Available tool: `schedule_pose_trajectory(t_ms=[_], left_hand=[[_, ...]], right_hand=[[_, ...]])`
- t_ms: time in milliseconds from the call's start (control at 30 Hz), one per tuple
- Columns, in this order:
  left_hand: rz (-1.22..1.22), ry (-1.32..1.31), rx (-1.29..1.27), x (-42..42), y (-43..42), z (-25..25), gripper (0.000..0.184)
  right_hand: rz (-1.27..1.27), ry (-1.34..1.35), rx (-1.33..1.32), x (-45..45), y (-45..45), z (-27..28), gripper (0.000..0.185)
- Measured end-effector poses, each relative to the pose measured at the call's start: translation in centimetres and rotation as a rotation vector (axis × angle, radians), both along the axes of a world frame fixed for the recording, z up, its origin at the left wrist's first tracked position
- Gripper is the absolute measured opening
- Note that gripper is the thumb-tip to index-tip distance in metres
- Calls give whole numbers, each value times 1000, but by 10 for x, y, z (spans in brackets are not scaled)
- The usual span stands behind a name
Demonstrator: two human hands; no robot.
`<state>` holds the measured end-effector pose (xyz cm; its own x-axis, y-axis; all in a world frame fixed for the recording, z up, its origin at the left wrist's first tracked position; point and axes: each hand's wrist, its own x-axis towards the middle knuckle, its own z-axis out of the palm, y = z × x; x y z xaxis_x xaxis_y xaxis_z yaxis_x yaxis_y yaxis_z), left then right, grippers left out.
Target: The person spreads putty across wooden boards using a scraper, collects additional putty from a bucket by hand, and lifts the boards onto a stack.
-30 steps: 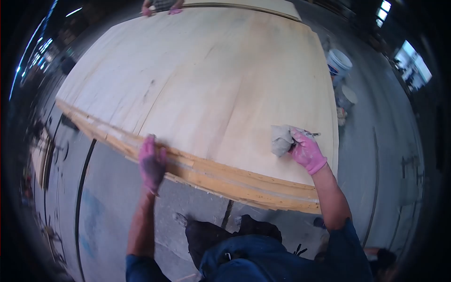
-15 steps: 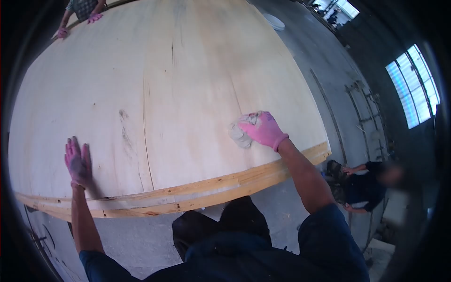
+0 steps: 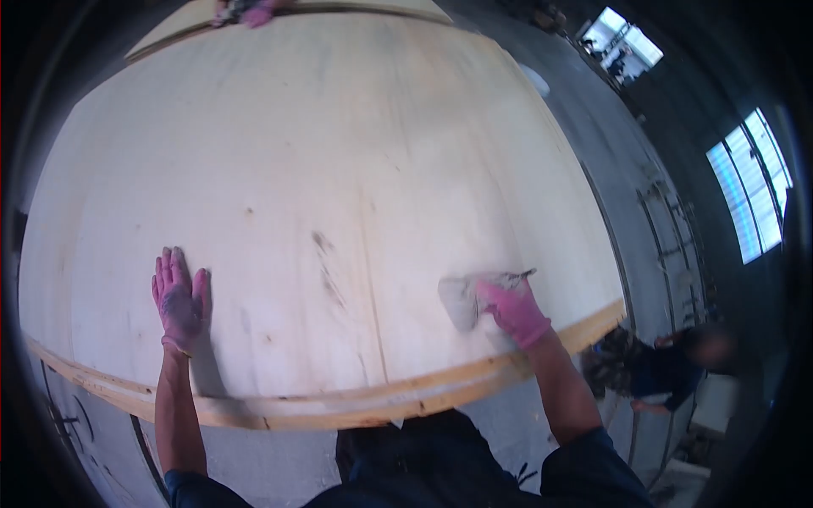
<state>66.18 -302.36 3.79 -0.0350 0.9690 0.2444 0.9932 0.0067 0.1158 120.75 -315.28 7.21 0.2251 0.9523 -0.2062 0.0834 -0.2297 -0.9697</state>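
A large pale plywood panel (image 3: pixel 254 169) lies in front of me, with dark smudges and small knots on its face. My left hand (image 3: pixel 180 309), in a pink glove with a grey-stained back, lies flat on its near left part with fingers stretched out. My right hand (image 3: pixel 513 308), also pink-gloved, is closed around a crumpled grey cloth (image 3: pixel 461 300) against the surface near the right edge. A small dark tip sticks out above that hand; what it belongs to is unclear.
Light wood strips (image 3: pixel 339 408) run along the panel's near edge. At the far edge another person's pink-gloved hand (image 3: pixel 257 13) shows. To the right, a person in dark clothing (image 3: pixel 665 370) is near pale blocks (image 3: pixel 716 404). A metal frame (image 3: pixel 669 241) stands beyond the panel.
The view has shifted, so the panel's smudges appear farther right. My right hand has drawn the cloth nearer me across the panel. My left hand lies farther left of the smudges.
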Motion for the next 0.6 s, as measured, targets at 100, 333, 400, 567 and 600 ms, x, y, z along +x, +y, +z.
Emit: schedule_pose_trajectory(t_ms=[100,333,400,567,600], left_hand=[[189,9,-3,-41,32,-4,66],[337,20,-79,-58,64,-2,65],[365,5,-114,-60,64,-4,65],[332,34,-63,-63,63,-13,67],[327,40,-49,-64,61,-14,67]], right_hand=[[349,-1069,416,15,125,2,26],[50,524,-122,-60,380,-7,30],[103,-44,-89,-69,413,3,40],[440,-978,64,-116,414,31,58],[431,-1113,92,-124,389,33,57]])
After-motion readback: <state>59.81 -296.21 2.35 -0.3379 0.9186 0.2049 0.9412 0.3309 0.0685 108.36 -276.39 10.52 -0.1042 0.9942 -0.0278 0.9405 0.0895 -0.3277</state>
